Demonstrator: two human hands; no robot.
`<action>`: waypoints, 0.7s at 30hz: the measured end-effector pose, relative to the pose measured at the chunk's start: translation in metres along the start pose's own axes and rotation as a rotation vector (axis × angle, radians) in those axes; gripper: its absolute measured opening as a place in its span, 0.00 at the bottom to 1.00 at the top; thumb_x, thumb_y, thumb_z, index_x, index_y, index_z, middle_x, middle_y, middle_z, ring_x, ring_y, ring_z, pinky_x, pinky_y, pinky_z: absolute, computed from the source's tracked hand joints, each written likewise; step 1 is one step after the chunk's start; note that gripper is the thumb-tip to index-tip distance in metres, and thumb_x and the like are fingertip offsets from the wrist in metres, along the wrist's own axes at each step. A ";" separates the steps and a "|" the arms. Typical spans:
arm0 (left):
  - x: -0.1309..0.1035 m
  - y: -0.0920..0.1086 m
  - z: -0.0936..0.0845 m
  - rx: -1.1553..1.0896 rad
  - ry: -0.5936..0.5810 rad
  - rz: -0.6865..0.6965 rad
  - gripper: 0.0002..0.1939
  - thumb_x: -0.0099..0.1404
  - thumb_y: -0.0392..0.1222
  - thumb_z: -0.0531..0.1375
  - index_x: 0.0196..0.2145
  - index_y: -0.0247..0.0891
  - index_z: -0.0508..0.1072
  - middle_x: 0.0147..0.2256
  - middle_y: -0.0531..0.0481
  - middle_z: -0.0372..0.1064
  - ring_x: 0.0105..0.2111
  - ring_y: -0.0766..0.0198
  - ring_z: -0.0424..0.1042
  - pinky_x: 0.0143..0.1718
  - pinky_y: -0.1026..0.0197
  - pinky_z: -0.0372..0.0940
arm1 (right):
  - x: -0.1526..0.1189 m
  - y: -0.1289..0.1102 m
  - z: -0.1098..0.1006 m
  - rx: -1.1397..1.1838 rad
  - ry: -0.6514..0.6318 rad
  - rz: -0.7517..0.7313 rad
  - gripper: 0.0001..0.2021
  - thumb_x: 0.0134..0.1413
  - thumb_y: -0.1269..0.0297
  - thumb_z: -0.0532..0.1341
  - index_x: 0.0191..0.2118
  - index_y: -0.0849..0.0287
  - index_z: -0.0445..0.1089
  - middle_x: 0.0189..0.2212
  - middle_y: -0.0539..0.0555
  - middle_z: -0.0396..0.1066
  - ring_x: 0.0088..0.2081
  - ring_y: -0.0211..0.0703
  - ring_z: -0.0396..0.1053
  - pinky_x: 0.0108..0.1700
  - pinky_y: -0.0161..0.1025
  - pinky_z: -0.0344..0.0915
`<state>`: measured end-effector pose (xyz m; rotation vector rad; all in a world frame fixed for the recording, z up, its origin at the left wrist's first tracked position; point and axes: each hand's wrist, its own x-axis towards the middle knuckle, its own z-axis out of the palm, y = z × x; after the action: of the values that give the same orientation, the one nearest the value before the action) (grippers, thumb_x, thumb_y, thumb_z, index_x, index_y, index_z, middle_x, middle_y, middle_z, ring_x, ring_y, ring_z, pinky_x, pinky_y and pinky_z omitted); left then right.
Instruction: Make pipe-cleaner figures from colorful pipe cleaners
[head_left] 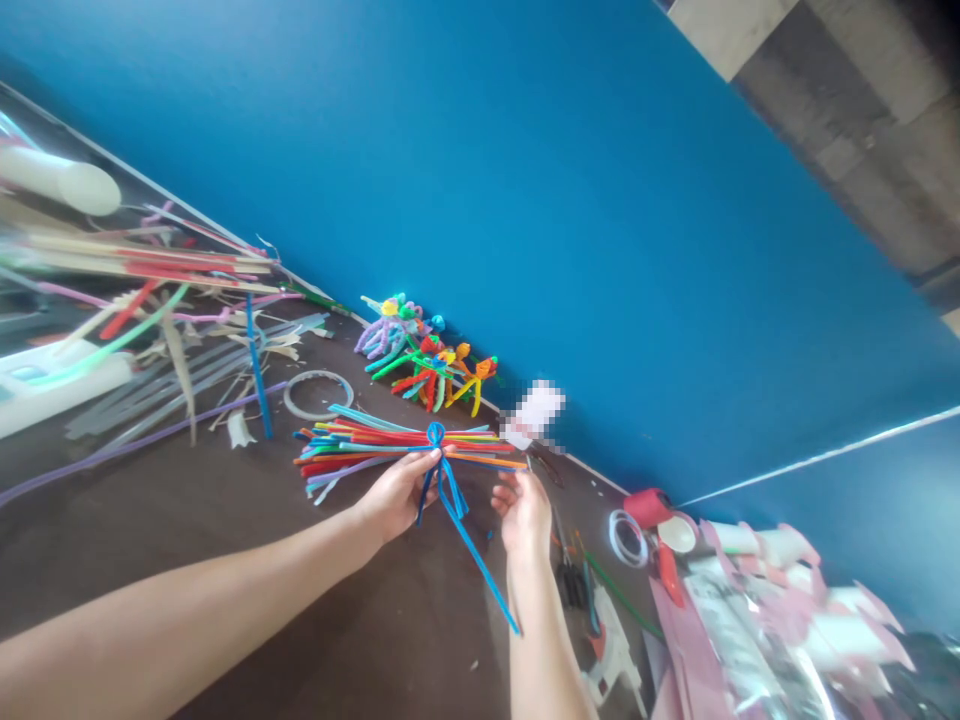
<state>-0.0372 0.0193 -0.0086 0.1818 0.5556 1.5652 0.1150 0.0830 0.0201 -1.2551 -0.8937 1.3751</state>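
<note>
My left hand pinches a blue pipe-cleaner figure with a looped head, several dangling legs and one longer strand running down to the right. Behind it a bundle of coloured pipe cleaners lies on the dark table. My right hand is just right of the figure, beside the bundle's right end, with its fingers curled; whether it holds anything is too small to make out. Several finished-looking coloured pipe-cleaner figures stand in a cluster along the blue wall.
A tape ring, sticks and loose strips crowd the left. At the right lie a white glue gun, dark-handled pliers, tape rolls and pink wrapping material. A blue wall borders the table's back.
</note>
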 end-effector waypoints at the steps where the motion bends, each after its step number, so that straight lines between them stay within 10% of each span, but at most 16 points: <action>1: 0.000 0.000 0.000 0.001 0.009 0.007 0.10 0.52 0.39 0.61 0.34 0.32 0.71 0.18 0.56 0.60 0.16 0.75 0.58 0.14 0.72 0.52 | 0.000 -0.001 -0.004 0.014 0.025 -0.010 0.08 0.38 0.64 0.58 0.29 0.59 0.62 0.20 0.47 0.69 0.17 0.33 0.66 0.18 0.30 0.61; 14: -0.001 0.002 0.000 0.031 0.049 -0.006 0.11 0.51 0.39 0.61 0.34 0.33 0.71 0.18 0.55 0.62 0.16 0.75 0.60 0.17 0.72 0.56 | -0.005 -0.074 -0.130 0.316 0.455 -0.198 0.10 0.40 0.77 0.52 0.18 0.56 0.63 0.16 0.51 0.68 0.15 0.31 0.63 0.17 0.31 0.63; 21: -0.012 -0.004 0.005 0.389 -0.154 -0.089 0.09 0.49 0.41 0.63 0.23 0.31 0.69 0.24 0.45 0.70 0.21 0.67 0.68 0.15 0.71 0.54 | -0.041 -0.125 -0.151 0.379 0.690 -0.450 0.11 0.44 0.67 0.54 0.16 0.52 0.66 0.43 0.50 0.69 0.22 0.32 0.68 0.14 0.32 0.63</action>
<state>-0.0302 0.0090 -0.0038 0.5607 0.7321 1.3322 0.2842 0.0514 0.1220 -1.0387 -0.3681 0.6351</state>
